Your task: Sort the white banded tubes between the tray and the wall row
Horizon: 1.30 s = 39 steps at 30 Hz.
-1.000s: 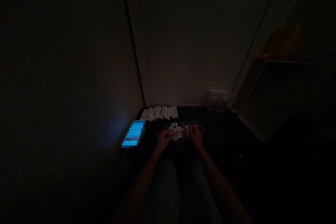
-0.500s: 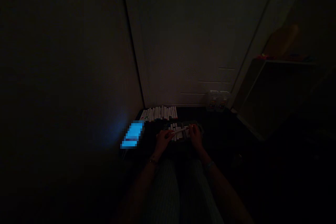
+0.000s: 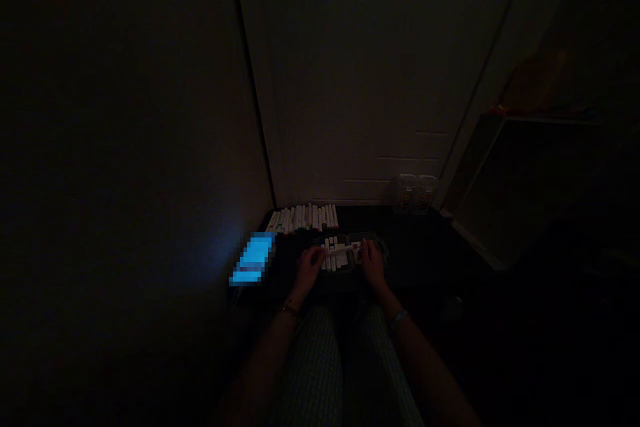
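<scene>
In the dim light, my left hand (image 3: 310,263) pinches one end of a white marker (image 3: 341,249), which lies nearly level above an open case (image 3: 350,265). The marker's other end, with a small purplish patch near it, points toward my right hand (image 3: 372,263). My right hand's fingers are closed beside that end; whether they hold a cap or the marker itself is too dark to tell. Several white markers (image 3: 331,260) lie in the left half of the case, below the held one.
A row of white markers (image 3: 305,218) lies along the back left of the dark tabletop (image 3: 425,247). A glowing blue, pixelated screen (image 3: 253,259) stands at the left. Two clear plastic packages (image 3: 415,195) lean against the back panel. A shelf unit (image 3: 500,180) is at the right.
My right hand's fingers have shifted slightly along the marker's right end, where a purplish patch now shows. The marker lies a little more level. My left hand has barely moved.
</scene>
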### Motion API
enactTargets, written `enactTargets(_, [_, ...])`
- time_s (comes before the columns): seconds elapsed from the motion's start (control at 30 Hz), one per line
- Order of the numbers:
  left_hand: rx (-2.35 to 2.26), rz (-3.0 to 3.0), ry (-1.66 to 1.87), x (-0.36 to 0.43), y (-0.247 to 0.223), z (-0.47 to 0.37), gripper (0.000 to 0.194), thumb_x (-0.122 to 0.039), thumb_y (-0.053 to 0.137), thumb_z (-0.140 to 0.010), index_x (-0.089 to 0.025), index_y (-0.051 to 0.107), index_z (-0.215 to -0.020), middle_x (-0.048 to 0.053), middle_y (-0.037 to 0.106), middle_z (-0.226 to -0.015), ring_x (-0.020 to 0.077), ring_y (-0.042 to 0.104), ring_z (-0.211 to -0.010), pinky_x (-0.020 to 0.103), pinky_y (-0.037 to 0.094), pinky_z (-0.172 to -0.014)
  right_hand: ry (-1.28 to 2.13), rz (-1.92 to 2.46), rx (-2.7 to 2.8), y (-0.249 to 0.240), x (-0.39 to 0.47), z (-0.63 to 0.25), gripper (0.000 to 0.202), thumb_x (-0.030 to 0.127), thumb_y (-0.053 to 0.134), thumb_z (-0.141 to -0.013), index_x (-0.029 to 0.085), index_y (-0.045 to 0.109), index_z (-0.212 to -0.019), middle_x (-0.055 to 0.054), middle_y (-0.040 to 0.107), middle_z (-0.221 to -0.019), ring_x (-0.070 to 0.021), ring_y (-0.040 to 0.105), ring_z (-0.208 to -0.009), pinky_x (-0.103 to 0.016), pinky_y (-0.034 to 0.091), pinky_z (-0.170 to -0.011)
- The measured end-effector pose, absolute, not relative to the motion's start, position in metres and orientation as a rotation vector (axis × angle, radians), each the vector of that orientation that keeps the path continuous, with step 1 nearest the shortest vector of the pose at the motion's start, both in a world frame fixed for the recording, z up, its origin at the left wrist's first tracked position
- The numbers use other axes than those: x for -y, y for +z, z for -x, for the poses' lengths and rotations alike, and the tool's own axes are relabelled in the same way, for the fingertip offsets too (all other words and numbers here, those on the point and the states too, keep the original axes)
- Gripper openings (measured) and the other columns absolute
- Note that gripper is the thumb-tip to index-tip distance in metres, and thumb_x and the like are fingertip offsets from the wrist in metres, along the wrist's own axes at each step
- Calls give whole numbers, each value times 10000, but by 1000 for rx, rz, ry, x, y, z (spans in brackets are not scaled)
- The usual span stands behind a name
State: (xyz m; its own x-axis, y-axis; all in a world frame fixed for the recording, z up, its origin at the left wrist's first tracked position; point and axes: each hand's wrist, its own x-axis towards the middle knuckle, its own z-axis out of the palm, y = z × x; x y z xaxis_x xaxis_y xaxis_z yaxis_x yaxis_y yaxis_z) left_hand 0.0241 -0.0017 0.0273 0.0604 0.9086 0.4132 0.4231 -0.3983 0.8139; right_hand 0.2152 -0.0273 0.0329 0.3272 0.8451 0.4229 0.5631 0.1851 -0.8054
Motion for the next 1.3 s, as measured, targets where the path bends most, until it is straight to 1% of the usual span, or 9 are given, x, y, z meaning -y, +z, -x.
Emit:
enactTargets(0.17, [-1267,-1695,1381,-1,25,-22,277,-413,406,-785,-187,543,-866,24,593,-864,152,537,-830,265,414,-754,269,1547,1484,31,28,-215,418,454,217,-859,212,547,-776,-14,570,-660,-136,507,-598,-226,300,-545])
enactTargets(0.47, [-1243,-1711,1381,-4,18,-22,309,-406,362,-808,-178,560,-873,34,602,-871,152,542,-828,267,417,-760,248,1549,1445,30,27,-216,436,461,195,-863,201,533,-769,-13,567,-669,-131,505,-616,-213,308,-550])
enactTargets(0.63, [-1269,-1685,1387,-8,15,-23,319,-399,393,-796,-177,565,-947,49,605,-937,161,537,-889,282,402,-810,242,1560,1413,29,26,-216,449,460,180,-864,193,519,-740,-11,550,-642,-127,489,-588,-211,294,-526])
enactTargets(0.73, [-1255,-1669,1370,-8,15,-23,330,-404,389,-797,-166,568,-941,51,612,-914,162,543,-871,284,407,-804,243,1558,1445,30,28,-215,447,461,188,-863,193,513,-713,-3,542,-620,-123,480,-572,-208,288,-520])
enactTargets(0.9, [-1229,-1633,1378,-8,15,-22,332,-388,410,-791,-150,561,-967,64,601,-979,164,527,-929,289,385,-850,253,1563,1448,30,28,-216,443,462,204,-858,191,518,-700,5,545,-623,-118,480,-581,-203,275,-504])
enactTargets(1.03, [-1232,-1638,1373,-12,11,-21,330,-377,426,-783,-147,565,-973,70,605,-969,174,528,-928,304,382,-852,261,1576,1423,30,27,-217,441,466,214,-853,192,515,-683,7,541,-608,-117,468,-562,-207,267,-495])
enactTargets(1.3, [-1232,-1595,1377,-14,7,-21,350,-381,445,-771,-146,562,-1003,79,586,-1034,184,509,-979,314,365,-876,228,1571,1404,31,27,-216,453,469,207,-851,185,508,-667,8,526,-587,-113,454,-543,-211,249,-487])
